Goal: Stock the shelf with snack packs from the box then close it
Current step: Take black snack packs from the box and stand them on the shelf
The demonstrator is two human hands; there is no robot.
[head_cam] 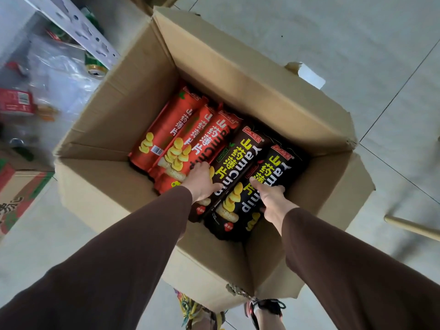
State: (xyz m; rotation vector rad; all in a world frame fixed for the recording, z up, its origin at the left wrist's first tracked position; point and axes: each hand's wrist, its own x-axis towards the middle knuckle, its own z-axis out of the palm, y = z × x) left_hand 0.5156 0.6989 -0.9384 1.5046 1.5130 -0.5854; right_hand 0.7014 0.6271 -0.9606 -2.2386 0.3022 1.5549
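Observation:
An open cardboard box stands on the floor with its flaps spread out. Inside lie three red Yam Chip packs on the left and two black Yam Chip packs on the right. My left hand grips the left black pack near its lower half. My right hand is closed over the right black pack, thumb on its front. Both sleeves are dark brown.
A white metal shelf upright rises at the upper left, with green cans and plastic-wrapped goods behind it. Another printed carton sits at the left edge. A wooden stick lies right of the box. My feet show below the box.

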